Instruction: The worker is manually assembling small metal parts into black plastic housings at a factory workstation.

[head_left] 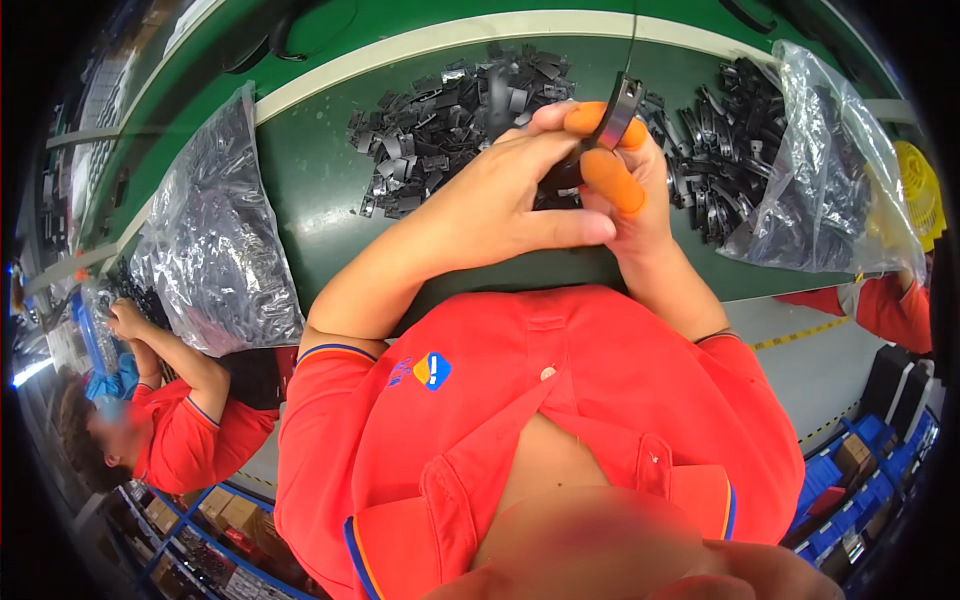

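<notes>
My two hands meet above the green table, closed round a curved black plastic part that stands up between orange-tipped fingers. Orange finger covers sit on several fingertips. My right hand pinches the part from the right. From the left, my left hand curls its fingers toward the part's lower end, its bare thumb stretched across toward my right palm. That lower end is partly hidden by the fingers. Behind my left hand lies a heap of small flat black pieces; right of my right hand is a pile of longer black parts.
A clear plastic bag of dark parts stands at the left table edge. Another clear bag lies at the right, near a yellow basket. A pale rail borders the far side. A co-worker sits at left.
</notes>
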The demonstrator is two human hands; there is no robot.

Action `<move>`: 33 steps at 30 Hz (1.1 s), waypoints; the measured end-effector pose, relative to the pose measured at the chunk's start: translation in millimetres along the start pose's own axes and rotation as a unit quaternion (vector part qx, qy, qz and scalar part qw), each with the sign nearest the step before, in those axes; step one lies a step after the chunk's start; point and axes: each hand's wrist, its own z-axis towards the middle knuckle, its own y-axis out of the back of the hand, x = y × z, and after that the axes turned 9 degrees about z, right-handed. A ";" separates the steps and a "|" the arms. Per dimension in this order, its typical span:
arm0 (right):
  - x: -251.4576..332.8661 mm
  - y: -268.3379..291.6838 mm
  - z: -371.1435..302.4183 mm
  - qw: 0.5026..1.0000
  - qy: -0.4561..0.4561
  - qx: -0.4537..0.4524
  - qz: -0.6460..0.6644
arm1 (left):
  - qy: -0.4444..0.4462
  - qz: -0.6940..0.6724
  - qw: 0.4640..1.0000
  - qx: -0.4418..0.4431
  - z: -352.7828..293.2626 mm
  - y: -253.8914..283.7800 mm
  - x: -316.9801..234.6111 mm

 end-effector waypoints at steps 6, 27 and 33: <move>-4.0 -2.1 3.0 0.997 -0.022 -0.016 0.074 | 0.045 -0.056 0.997 0.037 -7.7 5.0 -0.8; 54.0 56.1 7.3 0.933 0.081 -0.214 -0.277 | -0.132 0.354 0.925 -0.039 55.7 53.2 47.0; 64.5 94.6 -7.1 0.856 -0.033 -0.231 -0.462 | -0.072 0.383 0.918 -0.069 85.4 76.5 0.0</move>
